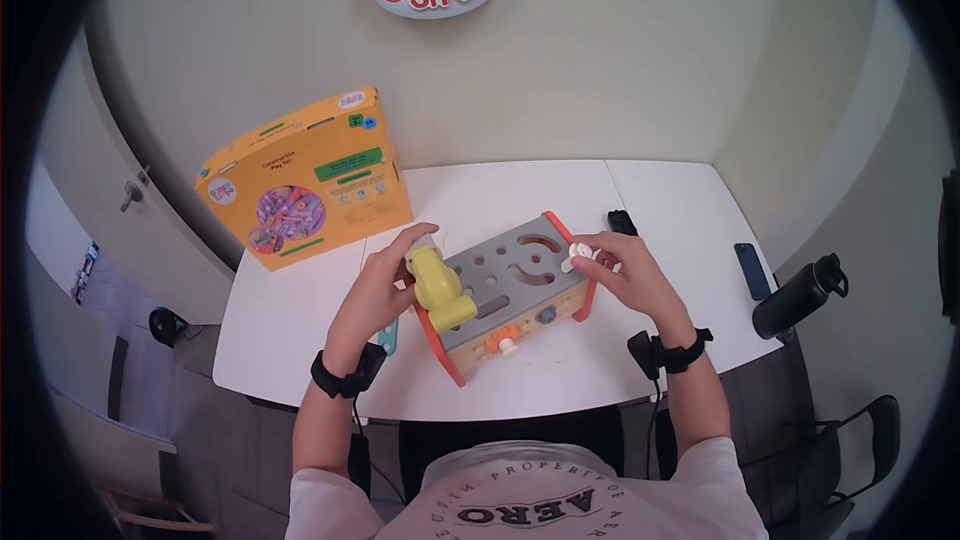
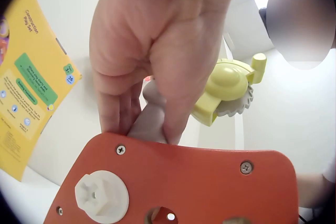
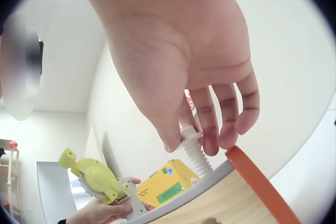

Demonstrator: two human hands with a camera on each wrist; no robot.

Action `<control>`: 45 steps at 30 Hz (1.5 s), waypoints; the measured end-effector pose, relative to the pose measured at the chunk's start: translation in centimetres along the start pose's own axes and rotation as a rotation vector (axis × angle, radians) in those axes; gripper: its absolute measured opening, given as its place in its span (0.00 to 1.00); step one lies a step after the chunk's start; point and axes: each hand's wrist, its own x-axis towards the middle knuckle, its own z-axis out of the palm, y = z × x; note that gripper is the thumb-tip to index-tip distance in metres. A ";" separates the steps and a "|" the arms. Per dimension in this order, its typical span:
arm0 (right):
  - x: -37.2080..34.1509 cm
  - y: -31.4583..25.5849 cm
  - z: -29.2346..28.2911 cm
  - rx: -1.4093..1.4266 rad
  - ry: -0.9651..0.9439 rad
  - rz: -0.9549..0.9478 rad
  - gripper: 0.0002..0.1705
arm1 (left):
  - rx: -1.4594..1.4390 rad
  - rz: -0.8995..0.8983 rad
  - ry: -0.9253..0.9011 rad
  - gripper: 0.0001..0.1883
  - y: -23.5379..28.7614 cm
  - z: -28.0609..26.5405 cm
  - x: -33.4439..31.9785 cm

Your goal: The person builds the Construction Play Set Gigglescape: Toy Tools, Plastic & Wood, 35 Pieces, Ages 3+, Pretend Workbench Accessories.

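Note:
A toy workbench with a grey top [image 1: 482,285] and red end panels [image 2: 210,174] stands at an angle on the table. My left hand [image 1: 381,285] pinches a grey piece [image 2: 148,121] at the bench's left end; a yellow-green toy saw [image 1: 436,290] with a grey toothed disc sits beside that hand. At the opposite end, my right hand [image 3: 181,50] holds the head of a white threaded screw [image 3: 195,153] between thumb and fingers. The screw stands nearly upright at the grey top's edge. An orange piece [image 1: 502,338] and a grey nut [image 1: 546,315] are on the bench's near side.
A yellow box [image 1: 350,210] stands at the table's back left. To the right are a black bottle [image 1: 797,298], a phone [image 1: 751,271] and a small black object [image 1: 621,223]. A teal piece [image 1: 388,339] lies under my left forearm, near the bench.

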 end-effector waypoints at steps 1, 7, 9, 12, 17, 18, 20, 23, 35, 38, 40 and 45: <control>0.3 -0.3 -0.4 -0.050 -0.043 -0.013 0.18 | -0.004 0.010 0.003 0.35 -0.1 0.0 0.0; 2.9 -2.6 -1.0 -0.390 -0.190 -0.061 0.18 | -0.014 0.032 0.023 0.36 -0.4 0.2 -0.2; 3.4 -3.1 -0.8 -0.509 -0.202 -0.053 0.20 | -0.011 0.083 0.067 0.35 -0.4 0.5 -0.3; 3.9 -2.7 -0.3 -0.633 -0.185 -0.060 0.24 | -0.002 0.065 0.065 0.39 -0.8 0.7 -0.5; 4.3 -1.3 0.8 -0.751 -0.069 -0.138 0.30 | 0.043 0.037 0.174 0.47 -0.8 1.4 -2.5; 4.4 -1.2 0.8 -0.770 -0.073 -0.121 0.30 | 0.056 0.035 0.200 0.49 -1.2 1.6 -3.1; 4.6 -1.2 0.8 -0.808 -0.086 -0.090 0.29 | 0.112 0.067 0.160 0.50 -1.9 2.1 -4.2; 4.7 -2.3 1.1 -0.856 -0.131 -0.062 0.28 | 0.116 0.056 0.065 0.50 -1.7 2.1 -4.7; 5.1 -0.9 2.2 -0.483 0.031 -0.159 0.18 | 0.054 0.019 0.005 0.48 -2.5 2.0 -4.5; 5.0 -1.0 2.0 -0.398 -0.030 -0.150 0.18 | 0.068 0.015 0.009 0.49 -2.6 2.1 -4.4; 4.9 -1.0 1.9 -0.343 -0.040 -0.171 0.17 | 0.067 0.014 0.008 0.49 -2.7 2.1 -4.4; 4.7 -1.8 1.8 -0.224 -0.046 -0.211 0.12 | 0.063 0.005 -0.006 0.48 -2.6 2.1 -4.3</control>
